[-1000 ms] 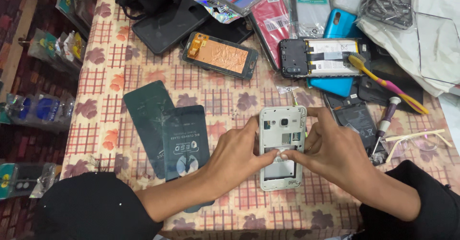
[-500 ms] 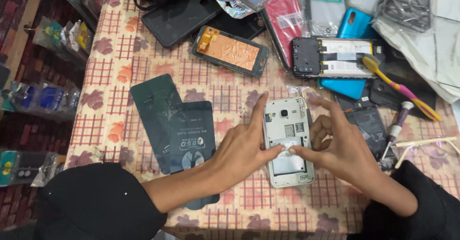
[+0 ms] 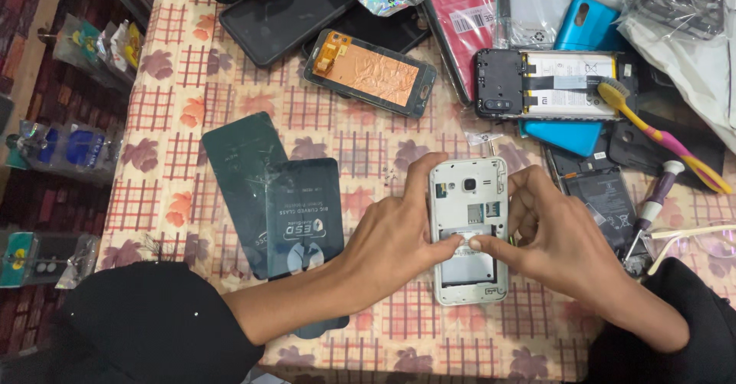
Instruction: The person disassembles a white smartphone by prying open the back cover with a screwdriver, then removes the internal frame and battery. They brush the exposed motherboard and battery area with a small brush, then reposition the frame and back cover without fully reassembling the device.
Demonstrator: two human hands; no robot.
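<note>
At the centre of the checked, flower-printed tablecloth (image 3: 192, 85) lies a white phone (image 3: 468, 231) with its back cover off, face down, long axis running from 6 to 12 o'clock. The left hand (image 3: 391, 238) grasps its 9 o'clock edge, forefinger laid along the upper side and thumb pressed into the open battery bay; the right hand (image 3: 563, 246) clasps the 3 o'clock edge, its thumb tip meeting the left thumb over the bay. Just at 9 o'clock of the left hand lie two dark glass sheets (image 3: 284, 208), overlapping, the nearer one partly under the left forearm. At 3 o'clock of the right hand lies a black battery (image 3: 602, 204), and beside it a screwdriver (image 3: 652, 211) with a white-and-maroon handle. Farther off, toward 12 o'clock, an opened black phone (image 3: 548, 85) shows its white battery, with a yellow-and-pink toothbrush (image 3: 659, 135) resting on its 3 o'clock end. At 11 o'clock lies a screen assembly (image 3: 372, 70) with copper foil backing, and beyond it a black phone case (image 3: 280, 12).
</note>
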